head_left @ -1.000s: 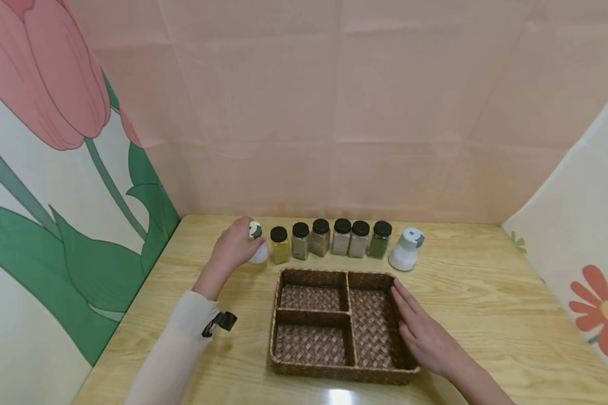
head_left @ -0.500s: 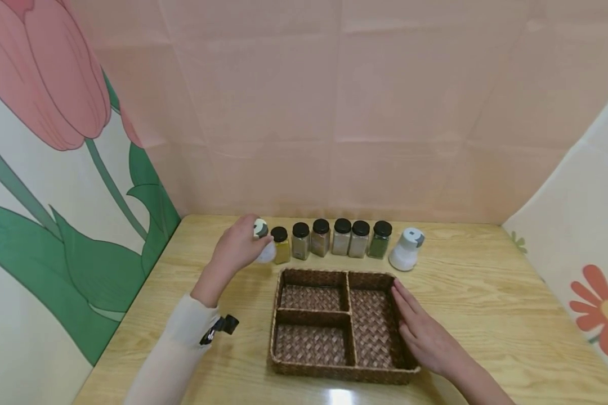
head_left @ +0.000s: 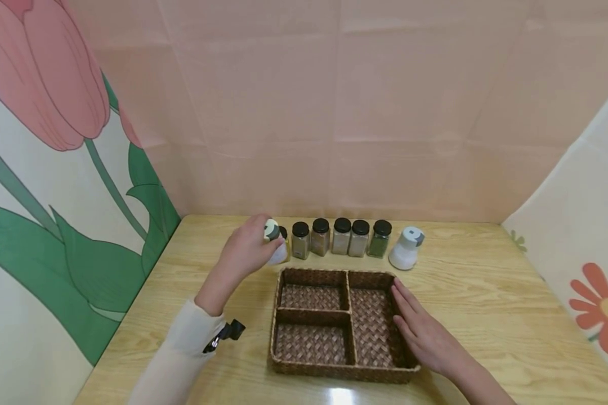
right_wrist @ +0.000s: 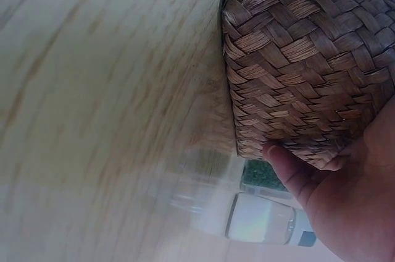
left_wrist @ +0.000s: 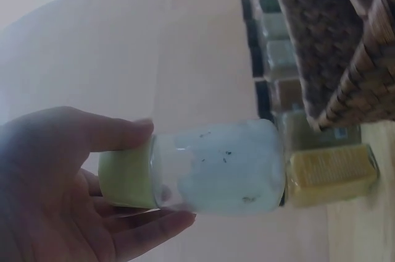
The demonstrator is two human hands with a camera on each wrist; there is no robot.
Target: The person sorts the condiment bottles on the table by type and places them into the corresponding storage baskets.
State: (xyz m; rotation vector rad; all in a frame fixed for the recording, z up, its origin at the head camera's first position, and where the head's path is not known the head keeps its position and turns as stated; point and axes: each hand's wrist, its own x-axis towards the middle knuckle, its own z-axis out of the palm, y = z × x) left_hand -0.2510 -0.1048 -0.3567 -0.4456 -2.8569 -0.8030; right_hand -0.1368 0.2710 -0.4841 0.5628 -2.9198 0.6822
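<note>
My left hand (head_left: 245,247) grips a seasoning shaker (left_wrist: 222,166) by its pale green cap (left_wrist: 126,178), thumb on one side and fingers on the other. White contents fill the shaker's clear body. It is held off the table, in front of a jar of yellow spice (left_wrist: 333,175), mostly hidden in the head view. My right hand (head_left: 430,340) rests against the right wall of a brown woven basket (head_left: 314,370), fingers straight along it. The basket has three compartments with nothing lying in them. In the right wrist view the thumb touches the basket's outer weave (right_wrist: 302,70).
Several black-lidded spice jars (head_left: 320,239) stand in a row behind the basket, ending with a green-filled jar (head_left: 379,241). A second white shaker (head_left: 405,250) stands at the row's right end. Printed cloths (head_left: 304,112) border the wooden table (head_left: 496,292) at back and sides.
My left hand has carried the shaker up off the table and rightward, so it now covers most of the yellow spice jar. The right hand and basket have stayed in place.
</note>
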